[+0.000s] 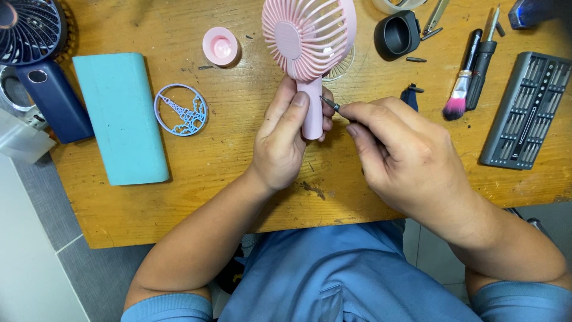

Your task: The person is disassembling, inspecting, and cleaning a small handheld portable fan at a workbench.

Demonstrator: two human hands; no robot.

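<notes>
The left hand (280, 140) comes up from six o'clock, its forearm angled in from the lower left, and curls its fingers together around the handle of a pink handheld fan (308, 42); the thumb lies along the near side of the handle and the other fingertips show past its far edge. The fan stands at the table's middle, at twelve o'clock from that hand, its round grille tilted toward the camera and its handle pointing down into the grip. The right hand (405, 158) reaches in from four o'clock, wrist bent, knuckles up, thumb and forefinger pressed together on a thin dark screwdriver (330, 105) whose tip points at nine o'clock and meets the side of the handle. All of this sits above a worn wooden table (238, 179). At nine o'clock from the fan lies a light blue ring ornament (181, 110), and further out a teal block (122, 116). A small pink cap (220, 46) rests at ten o'clock. At three o'clock lie a pink-tipped brush (460, 89) and a grey bit case (527, 110).
</notes>
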